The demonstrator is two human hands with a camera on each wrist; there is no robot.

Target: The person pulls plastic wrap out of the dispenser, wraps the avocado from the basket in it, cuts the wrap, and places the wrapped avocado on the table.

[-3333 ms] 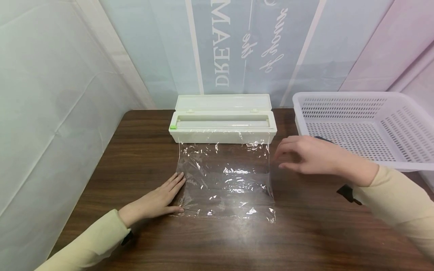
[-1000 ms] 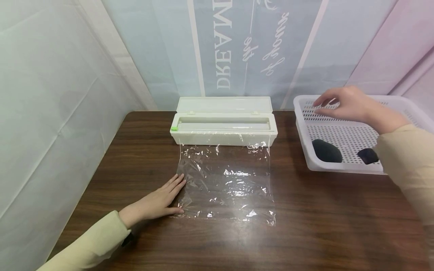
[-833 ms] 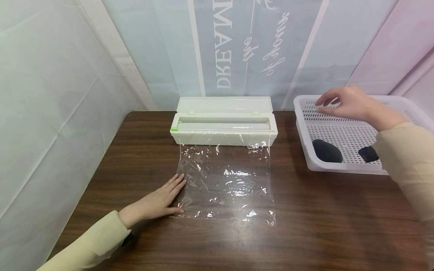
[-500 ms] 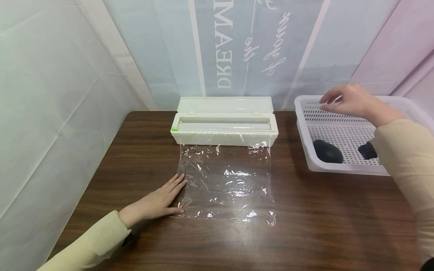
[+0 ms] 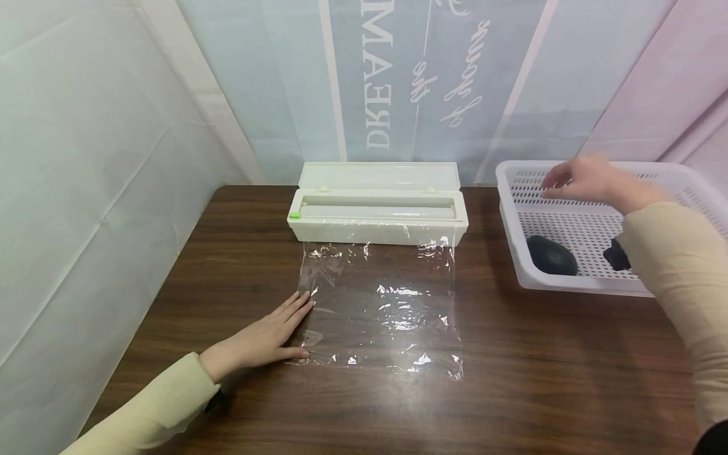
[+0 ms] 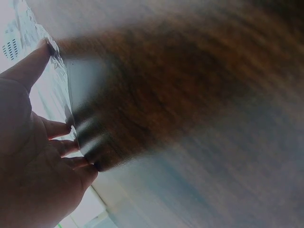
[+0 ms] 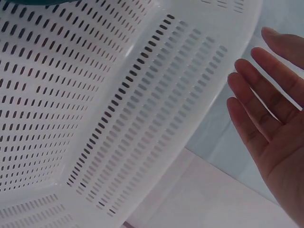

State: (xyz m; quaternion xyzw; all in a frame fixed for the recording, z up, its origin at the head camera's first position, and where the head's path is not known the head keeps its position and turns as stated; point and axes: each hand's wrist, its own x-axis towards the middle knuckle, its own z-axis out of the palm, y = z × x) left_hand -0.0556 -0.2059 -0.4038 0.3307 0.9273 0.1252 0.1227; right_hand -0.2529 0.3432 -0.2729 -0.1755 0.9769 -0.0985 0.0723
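Left hand (image 5: 264,335) flat, fingers straight, thumb spread wide; fingertips and thumb touched the left edge of the clear film (image 5: 364,328). Film lay on the brown table (image 5: 512,392), its far end at the front of the white box (image 5: 378,234); near edge ran a little past the thumb. Box lid (image 5: 378,175) stood up by the backdrop (image 5: 273,95), green slider (image 5: 294,215) at the box's left end. Right hand (image 5: 597,182) was over the far side of the white basket (image 5: 586,286), fingers loosely bent, thumb apart from them; fingertips near the rim in the right wrist view, height unclear. Strip of tabletop separated film's right edge from basket, narrower gap between box and basket. Dark object (image 5: 552,256) sat in the basket's near left corner.
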